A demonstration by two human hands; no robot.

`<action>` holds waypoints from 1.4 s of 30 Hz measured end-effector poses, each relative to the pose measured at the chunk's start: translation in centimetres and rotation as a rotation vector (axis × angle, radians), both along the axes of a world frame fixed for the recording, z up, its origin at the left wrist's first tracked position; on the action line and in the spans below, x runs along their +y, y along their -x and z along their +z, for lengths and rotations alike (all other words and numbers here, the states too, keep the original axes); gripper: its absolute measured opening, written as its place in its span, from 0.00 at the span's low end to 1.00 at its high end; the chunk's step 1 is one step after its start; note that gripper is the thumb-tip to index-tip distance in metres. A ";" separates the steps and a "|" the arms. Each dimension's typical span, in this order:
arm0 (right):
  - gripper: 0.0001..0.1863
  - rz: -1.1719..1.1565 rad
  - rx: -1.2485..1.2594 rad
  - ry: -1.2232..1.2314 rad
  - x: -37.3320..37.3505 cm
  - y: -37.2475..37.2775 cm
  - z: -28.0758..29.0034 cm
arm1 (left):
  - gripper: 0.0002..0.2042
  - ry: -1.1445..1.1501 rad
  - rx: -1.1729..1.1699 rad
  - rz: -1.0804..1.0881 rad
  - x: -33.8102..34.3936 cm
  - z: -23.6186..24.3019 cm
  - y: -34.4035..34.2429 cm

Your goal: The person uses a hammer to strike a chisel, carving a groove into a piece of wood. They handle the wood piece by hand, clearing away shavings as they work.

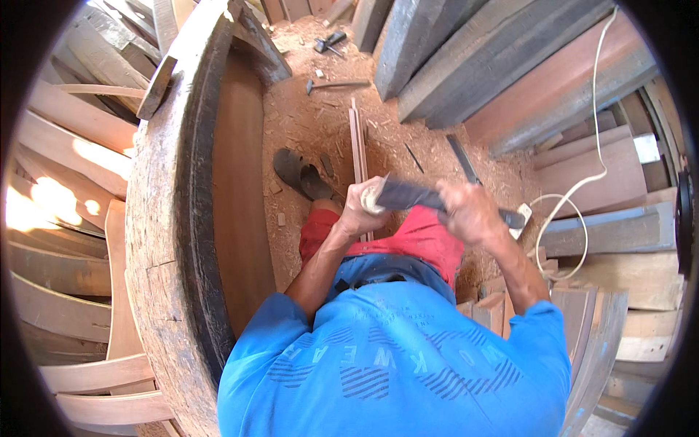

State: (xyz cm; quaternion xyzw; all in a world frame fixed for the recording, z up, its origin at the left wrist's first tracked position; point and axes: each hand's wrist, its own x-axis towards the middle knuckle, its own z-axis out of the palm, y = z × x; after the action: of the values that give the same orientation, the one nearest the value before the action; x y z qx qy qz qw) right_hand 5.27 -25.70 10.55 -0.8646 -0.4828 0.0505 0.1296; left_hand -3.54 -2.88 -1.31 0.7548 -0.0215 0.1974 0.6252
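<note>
My left hand (358, 207) is closed round a pale round-ended piece (373, 197), possibly a handle. My right hand (470, 213), smeared by motion, grips a long dark tool (408, 193) that lies across over the pale piece; whether the two touch I cannot tell. Below them long, narrow reddish wooden strips (357, 135) run away from me between my legs, partly hidden by my hands. A sandalled foot (298, 171) rests on the shavings to the left of the strips.
A heavy weathered timber (167, 218) curves along my left. Dark planks (451, 65) lean at upper right. A white cord (582, 186) loops at right. A hammer (335, 84), other small tools (328, 42) and a dark flat bar (462, 156) lie on the shaving-covered floor (284, 116).
</note>
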 end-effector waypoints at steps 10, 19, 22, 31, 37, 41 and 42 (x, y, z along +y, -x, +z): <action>0.11 -0.452 0.878 -0.717 -2.8 1.8 -9.7 | 0.05 0.060 0.296 0.257 4.6 0.3 -9.1; 0.09 -0.675 1.238 -0.413 -6.0 4.0 -19.4 | 0.15 -0.352 -0.105 -0.259 -1.4 -0.5 5.1; 0.10 -0.658 1.231 -0.363 -5.5 2.8 -19.7 | 0.22 -0.371 0.055 -0.389 -0.4 -0.7 5.4; 0.11 -0.703 1.290 -0.397 2.9 -4.9 -26.9 | 0.41 -0.069 0.564 0.185 12.7 -11.6 -0.7; 0.19 -0.607 1.162 -0.090 6.0 -4.0 -30.5 | 0.48 -0.122 0.830 0.391 5.9 -15.1 -9.5; 0.40 -0.390 0.772 0.358 8.1 -2.6 -29.6 | 0.46 -0.027 0.685 0.420 5.8 -18.6 -9.5; 0.41 -0.404 0.822 0.400 8.5 -2.8 -29.5 | 0.45 -0.047 0.708 0.448 5.6 -17.6 -9.7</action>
State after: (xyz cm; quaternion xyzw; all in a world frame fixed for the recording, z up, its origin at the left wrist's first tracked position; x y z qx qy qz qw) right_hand 8.07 -17.23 -18.90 -0.8574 -0.1956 0.4525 0.1480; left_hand 6.19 2.68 -18.94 0.7761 0.3550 0.0564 0.5182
